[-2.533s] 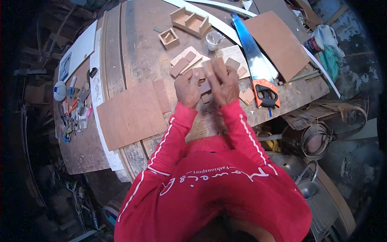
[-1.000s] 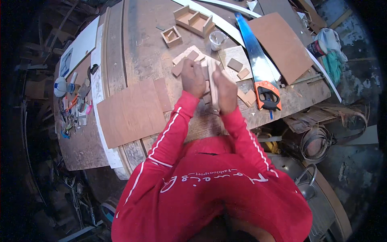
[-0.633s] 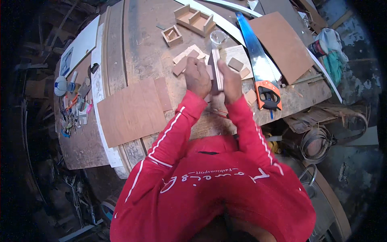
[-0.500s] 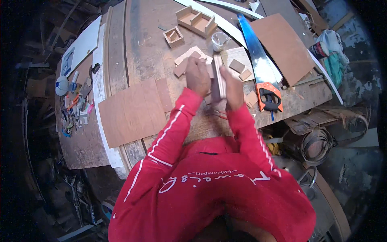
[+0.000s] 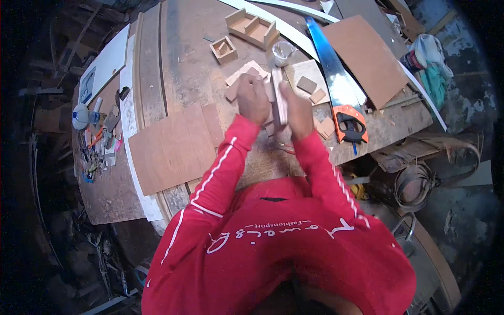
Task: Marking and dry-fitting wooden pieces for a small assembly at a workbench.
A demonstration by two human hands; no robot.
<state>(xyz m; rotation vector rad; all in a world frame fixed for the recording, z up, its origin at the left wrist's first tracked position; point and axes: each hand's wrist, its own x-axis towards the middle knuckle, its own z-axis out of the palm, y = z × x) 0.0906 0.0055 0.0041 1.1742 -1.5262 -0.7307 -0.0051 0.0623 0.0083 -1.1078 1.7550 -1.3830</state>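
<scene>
Both my hands are raised over the wooden workbench [image 5: 178, 52] and press a thin wooden piece [image 5: 279, 94] between them, edge up. My left hand [image 5: 253, 98] grips it from the left side. My right hand [image 5: 296, 109] closes on it from the right. Small flat wood offcuts [image 5: 307, 84] lie on the bench just beyond the hands. What the fingers do on the far side of the piece is hidden.
A blue handsaw with an orange handle [image 5: 338, 89] lies right of my hands. A clear cup [image 5: 282, 52], small open wooden boxes [image 5: 252, 29], one tiny box [image 5: 223, 49], brown boards [image 5: 173, 147] [image 5: 367, 55] and a clutter of small tools [image 5: 97, 142] at the left edge surround them.
My hands have moved away from me across the bench. The wood they hold has turned from flat between the palms to standing on edge.
</scene>
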